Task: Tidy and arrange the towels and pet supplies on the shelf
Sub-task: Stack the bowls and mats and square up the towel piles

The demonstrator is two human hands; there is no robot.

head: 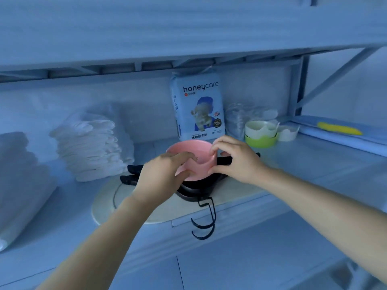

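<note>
**Pink bowl held between both hands**

I see the round pink plastic bowl [194, 151] gripped from both sides; the left hand [161, 174] curls over its near-left rim; the right hand [236, 160] pinches its right rim; the bowl sits directly over a black round holder [196, 190] on the oval beige mat [109, 206].

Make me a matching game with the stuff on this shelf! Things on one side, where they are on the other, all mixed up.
Things:
1 pink bowl
2 honeycare pack
3 white towel stack
4 yellow tool

Places:
A lying far to the right
B standing upright at the back
C gripped by the left hand and right hand
D left of both hands

Pairs: 1-C, 2-B, 3-D, 4-A.
</note>
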